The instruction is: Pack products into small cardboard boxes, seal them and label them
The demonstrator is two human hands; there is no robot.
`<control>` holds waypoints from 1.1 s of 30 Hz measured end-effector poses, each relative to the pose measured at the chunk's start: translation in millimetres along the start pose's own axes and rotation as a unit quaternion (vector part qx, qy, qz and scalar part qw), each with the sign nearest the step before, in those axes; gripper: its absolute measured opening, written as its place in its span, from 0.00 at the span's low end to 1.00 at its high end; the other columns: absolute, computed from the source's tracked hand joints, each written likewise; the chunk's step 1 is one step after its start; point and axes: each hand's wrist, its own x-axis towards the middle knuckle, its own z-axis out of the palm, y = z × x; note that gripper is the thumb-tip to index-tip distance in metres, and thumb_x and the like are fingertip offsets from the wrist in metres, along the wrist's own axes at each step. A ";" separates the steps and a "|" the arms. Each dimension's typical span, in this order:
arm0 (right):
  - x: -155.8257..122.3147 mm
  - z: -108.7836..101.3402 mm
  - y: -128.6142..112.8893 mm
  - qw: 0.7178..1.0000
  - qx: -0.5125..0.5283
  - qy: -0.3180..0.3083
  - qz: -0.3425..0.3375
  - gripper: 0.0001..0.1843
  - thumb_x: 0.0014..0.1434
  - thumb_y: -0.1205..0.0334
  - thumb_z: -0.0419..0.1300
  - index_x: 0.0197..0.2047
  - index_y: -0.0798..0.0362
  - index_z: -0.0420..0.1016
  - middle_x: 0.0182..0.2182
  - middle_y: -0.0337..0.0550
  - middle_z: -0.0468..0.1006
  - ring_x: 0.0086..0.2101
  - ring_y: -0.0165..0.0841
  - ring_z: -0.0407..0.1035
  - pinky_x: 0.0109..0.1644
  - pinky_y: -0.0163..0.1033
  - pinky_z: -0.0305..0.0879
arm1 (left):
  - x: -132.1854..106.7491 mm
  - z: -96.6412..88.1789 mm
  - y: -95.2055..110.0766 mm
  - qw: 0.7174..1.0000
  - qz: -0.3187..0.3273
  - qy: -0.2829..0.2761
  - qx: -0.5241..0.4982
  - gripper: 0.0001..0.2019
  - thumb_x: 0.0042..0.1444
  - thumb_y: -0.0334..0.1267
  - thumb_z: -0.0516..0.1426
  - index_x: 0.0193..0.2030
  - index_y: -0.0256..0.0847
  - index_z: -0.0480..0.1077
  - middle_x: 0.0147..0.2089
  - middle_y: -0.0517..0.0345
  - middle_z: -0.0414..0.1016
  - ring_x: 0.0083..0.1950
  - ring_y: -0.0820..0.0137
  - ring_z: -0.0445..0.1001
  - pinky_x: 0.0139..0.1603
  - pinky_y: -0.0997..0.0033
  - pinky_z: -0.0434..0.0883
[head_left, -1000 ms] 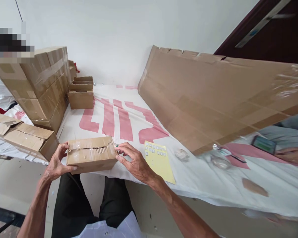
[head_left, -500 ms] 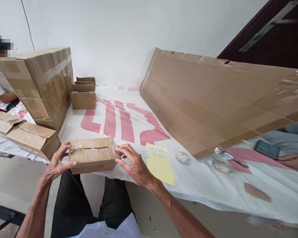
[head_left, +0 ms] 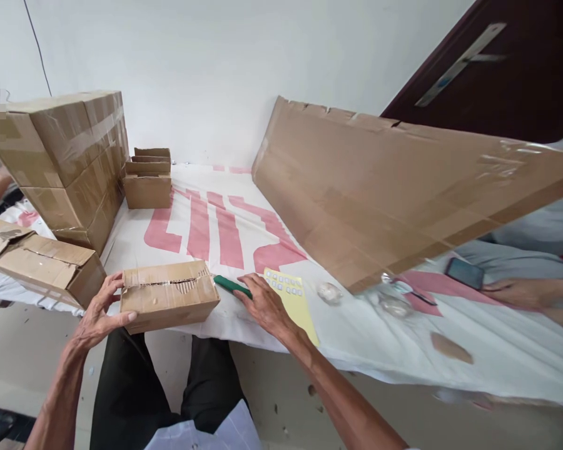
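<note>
Worktop (head_left: 366, 337), draped in white cloth with red printing, against a pale wall (head_left: 206, 75). Item: taped cardboard carton (head_left: 169, 297), top seam torn, at the near edge. Left hand (head_left: 98, 312): fingers gripping the carton's left end, thumb on its front. Right hand (head_left: 265, 306): fingers at the end of a green-handled tool (head_left: 229, 285) just beside the carton; firmness of hold cannot be told. Also: yellow label sheet (head_left: 300, 312), partly behind right hand; stacked taped cartons (head_left: 75, 150), far left; large cardboard panel (head_left: 370, 194), right.
</note>
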 end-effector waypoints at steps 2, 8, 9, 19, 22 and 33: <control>-6.5 4.4 16.5 0.996 -0.069 -0.056 0.017 0.12 0.71 0.56 0.58 0.52 0.51 0.77 0.49 0.55 0.80 0.51 0.49 0.75 0.55 0.51 0.73 | -0.5 -0.2 -1.0 1.000 0.004 -0.003 0.001 0.34 0.49 0.61 0.74 0.59 0.47 0.77 0.76 0.40 0.61 0.78 0.43 0.59 0.69 0.51 0.71; -13.0 17.1 31.0 0.983 -0.145 -0.098 0.045 0.13 0.72 0.56 0.56 0.54 0.52 0.77 0.52 0.54 0.78 0.51 0.47 0.73 0.54 0.47 0.69 | -1.5 0.5 -1.1 1.000 -0.001 -0.007 0.003 0.32 0.49 0.63 0.73 0.54 0.45 0.78 0.75 0.40 0.60 0.79 0.41 0.56 0.70 0.49 0.69; -11.7 18.9 31.1 0.982 -0.151 -0.100 0.050 0.13 0.72 0.57 0.56 0.53 0.52 0.77 0.51 0.55 0.78 0.51 0.47 0.72 0.54 0.47 0.69 | -1.9 1.0 -0.8 1.000 -0.004 -0.004 0.003 0.32 0.49 0.63 0.73 0.54 0.45 0.78 0.75 0.40 0.59 0.79 0.42 0.56 0.71 0.49 0.69; 8.7 8.2 16.7 0.990 0.040 0.084 0.106 0.15 0.68 0.50 0.49 0.42 0.49 0.72 0.37 0.48 0.78 0.38 0.43 0.71 0.43 0.45 0.68 | -4.8 4.9 6.3 1.000 0.009 -0.007 0.023 0.34 0.52 0.62 0.71 0.59 0.45 0.76 0.75 0.39 0.61 0.76 0.44 0.61 0.67 0.51 0.72; 25.8 -19.5 -17.1 0.972 0.157 0.130 0.117 0.17 0.68 0.46 0.50 0.40 0.48 0.71 0.28 0.39 0.73 0.30 0.38 0.66 0.36 0.41 0.65 | -4.5 5.4 7.7 1.000 0.013 -0.010 0.025 0.32 0.53 0.61 0.71 0.58 0.44 0.76 0.74 0.39 0.62 0.75 0.45 0.63 0.66 0.53 0.72; 65.0 -47.9 -139.2 0.962 0.238 -0.026 -0.133 0.14 0.72 0.50 0.57 0.42 0.50 0.77 0.33 0.41 0.81 0.34 0.35 0.73 0.40 0.37 0.69 | -7.5 7.8 12.0 0.999 0.020 -0.015 0.023 0.31 0.53 0.57 0.71 0.60 0.46 0.75 0.75 0.43 0.62 0.73 0.47 0.66 0.67 0.52 0.74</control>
